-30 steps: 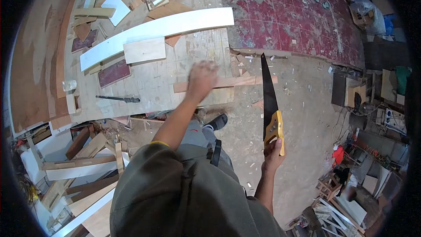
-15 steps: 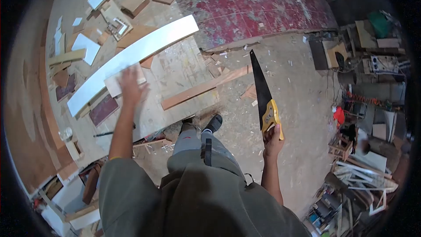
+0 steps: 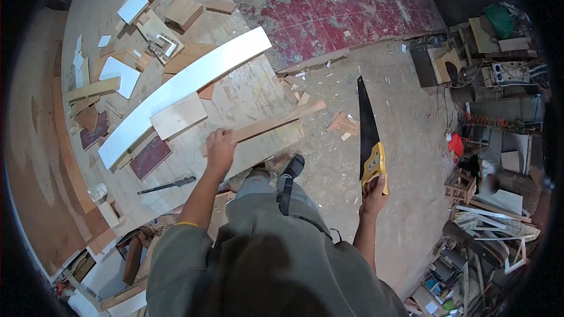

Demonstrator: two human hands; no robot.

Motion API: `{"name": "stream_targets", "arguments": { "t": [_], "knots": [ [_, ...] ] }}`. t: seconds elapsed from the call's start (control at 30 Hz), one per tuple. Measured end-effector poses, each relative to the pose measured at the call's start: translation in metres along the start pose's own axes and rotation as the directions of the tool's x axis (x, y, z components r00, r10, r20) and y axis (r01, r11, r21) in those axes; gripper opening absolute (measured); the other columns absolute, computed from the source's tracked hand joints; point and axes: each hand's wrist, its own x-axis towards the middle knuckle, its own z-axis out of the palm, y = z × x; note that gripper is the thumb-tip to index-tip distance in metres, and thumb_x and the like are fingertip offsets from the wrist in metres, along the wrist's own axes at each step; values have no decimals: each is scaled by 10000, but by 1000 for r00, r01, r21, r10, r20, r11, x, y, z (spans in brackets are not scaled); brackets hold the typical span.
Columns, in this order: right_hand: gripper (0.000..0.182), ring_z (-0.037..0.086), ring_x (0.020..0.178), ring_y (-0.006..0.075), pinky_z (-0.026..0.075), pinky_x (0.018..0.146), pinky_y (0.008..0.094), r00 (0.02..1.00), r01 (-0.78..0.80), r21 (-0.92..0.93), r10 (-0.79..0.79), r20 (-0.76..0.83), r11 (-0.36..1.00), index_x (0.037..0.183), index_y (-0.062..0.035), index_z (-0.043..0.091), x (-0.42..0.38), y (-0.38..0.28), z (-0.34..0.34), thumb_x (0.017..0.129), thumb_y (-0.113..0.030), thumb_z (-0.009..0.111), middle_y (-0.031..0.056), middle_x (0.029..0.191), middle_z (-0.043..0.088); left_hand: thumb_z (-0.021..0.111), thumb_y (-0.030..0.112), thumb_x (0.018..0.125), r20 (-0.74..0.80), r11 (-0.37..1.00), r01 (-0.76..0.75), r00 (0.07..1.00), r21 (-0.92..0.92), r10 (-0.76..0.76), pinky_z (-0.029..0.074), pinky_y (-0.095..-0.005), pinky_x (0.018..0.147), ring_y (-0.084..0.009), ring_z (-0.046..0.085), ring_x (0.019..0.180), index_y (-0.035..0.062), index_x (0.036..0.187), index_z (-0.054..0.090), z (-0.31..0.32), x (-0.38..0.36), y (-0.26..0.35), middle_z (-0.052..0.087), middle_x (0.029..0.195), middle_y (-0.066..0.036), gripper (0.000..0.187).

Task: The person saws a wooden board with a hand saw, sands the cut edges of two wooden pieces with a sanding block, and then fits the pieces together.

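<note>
from the head camera, looking down past a grey-green shirt, the left hand (image 3: 220, 145) reaches forward over the pale plywood tabletop (image 3: 247, 91) and its fingers are closed around the near end of a long narrow reddish-brown wooden strip (image 3: 276, 120). the strip lies at a slant on the tabletop, its far end jutting past the tabletop's edge over the dusty concrete floor (image 3: 411, 123). just beyond the left hand, on the tabletop, lies a flat pale rectangular wooden offcut (image 3: 178, 116), which leans against a long curved white-painted board (image 3: 182, 88) running diagonally across the tabletop. beside the offcut, nearer the person, sits a dark red-brown flat panel (image 3: 150, 157), and close to the tabletop's near edge lies a slim dark metal tool (image 3: 167, 185). further back the tabletop carries scattered white and brown wood scraps (image 3: 132, 7). the right hand (image 3: 374, 188) is held out to the side, well apart from the tabletop, its fingers clamped on the yellow handle of a hand saw with a black blade (image 3: 367, 126); the blade points away from the person, above the floor. a small heap of brown wood chips (image 3: 343, 124) lies on the floor between the strip's far end and the saw blade. one black shoe (image 3: 294, 165) shows below the tabletop's edge, and beyond the concrete the floor is worn red paint (image 3: 341, 12).
</note>
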Motion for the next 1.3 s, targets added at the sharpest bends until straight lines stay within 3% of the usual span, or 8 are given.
{"name": "stream_targets", "arguments": {
  "t": [0.17,0.23,0.33,0.47,0.53,0.73,0.97,1.3],
  "knots": [
    [378,320,450,49,253,426,239,999,-30,21,31,-38,999,728,-148,441,-8,7,10,1029,-356,537,-64,570,350,763,284,778,52,991,62,996,118,-69,368,-511,987,-341,497,1131,79,1260,606,-32,-48,-51,569,1175,-130,547],
    [375,317,448,48,249,425,242,1000,-23,32,24,-20,999,728,-150,445,-6,11,12,1027,-354,543,-66,575,352,785,337,758,16,990,89,996,106,-91,315,-553,1055,-375,440,1255,92,1347,549,-51,-50,-55,515,1327,-162,680],
    [358,337,461,34,252,426,216,1000,-3,24,3,3,1000,739,-151,454,-6,8,19,1024,-345,549,-78,587,358,800,362,747,-135,966,186,977,178,-164,213,-611,1134,-403,345,1366,124,1473,413,-72,-20,-71,392,1481,-176,856],
    [358,344,470,35,254,434,216,999,35,6,-35,3,999,739,-147,453,-5,2,26,1023,-339,552,-77,591,360,826,380,712,-111,884,284,959,370,-261,132,-659,1158,-413,300,1400,153,1534,298,-105,23,-88,307,1546,-168,1003],
    [355,352,480,33,257,439,213,998,45,19,-46,45,999,743,-141,461,-3,2,22,1023,-338,553,-76,601,373,852,397,667,-10,864,186,979,469,-205,107,-679,1158,-411,312,1392,165,1558,238,-113,33,-96,337,1514,-165,1107],
    [395,325,492,45,255,466,238,997,69,-54,-70,-16,996,702,-154,425,-10,6,13,1029,-336,551,-74,594,350,848,413,655,-62,952,96,995,290,-82,188,-612,1158,-420,343,1361,175,1547,298,-95,41,-120,387,1416,-230,1075],
    [396,333,486,50,260,463,235,997,-45,-24,43,-69,999,705,-156,424,-20,9,14,1025,-348,555,-73,594,348,807,476,682,-108,997,59,992,-46,-63,285,-562,1107,-451,355,1307,188,1537,325,-32,83,-8,398,1366,-263,1022],
    [376,364,472,43,274,436,222,994,-59,-94,50,-97,994,732,-139,471,-34,14,-5,1011,-373,568,-65,591,390,795,516,695,79,1000,7,997,-29,-5,141,-646,1149,-425,268,1397,203,1515,370,19,132,29,315,1515,-200,975]
  ]
}}
